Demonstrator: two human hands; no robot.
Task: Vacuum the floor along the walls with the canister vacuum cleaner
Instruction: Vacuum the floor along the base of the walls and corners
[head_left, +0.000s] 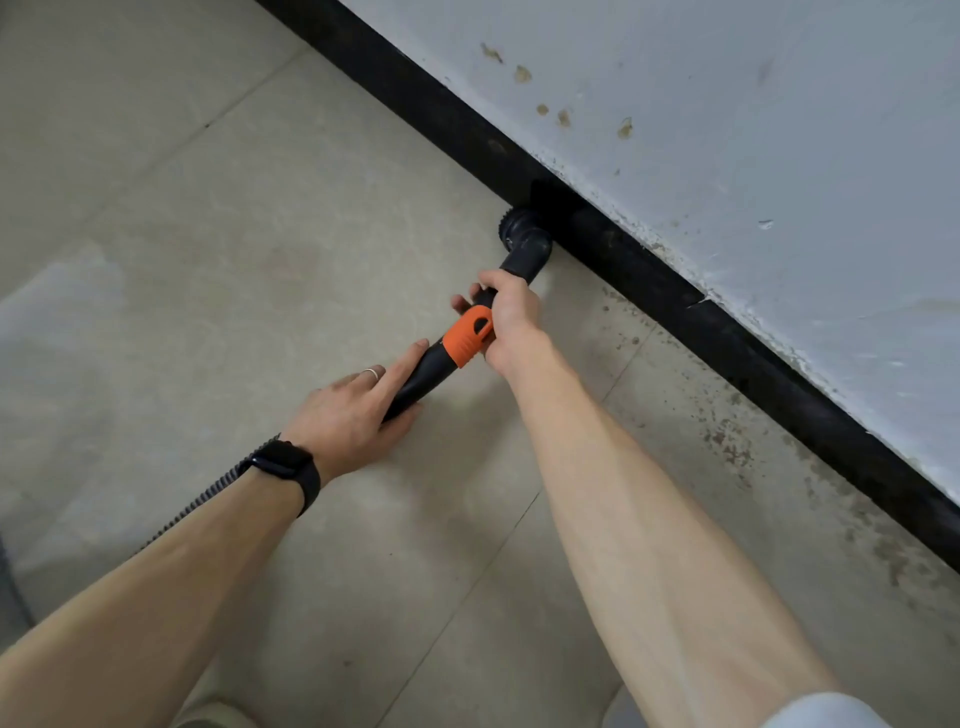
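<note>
Beige tiled floor (208, 234), black skirting board (753, 358): right hand (511, 317) grips orange-collared black vacuum wand (434, 371), left hand (348, 415) holds its rear; best keep round black brush nozzle (519, 231) flush against skirting.

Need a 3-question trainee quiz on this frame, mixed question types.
1. True or false: the nozzle sits against the black baseboard.
2. Which hand grips the tube nearer the nozzle? A) left B) right C) both level
3. Fill in: the left hand wears a ring and, at its wrist, a black ___.

Key
1. True.
2. B: the right hand, just above the orange collar.
3. watch.
</note>
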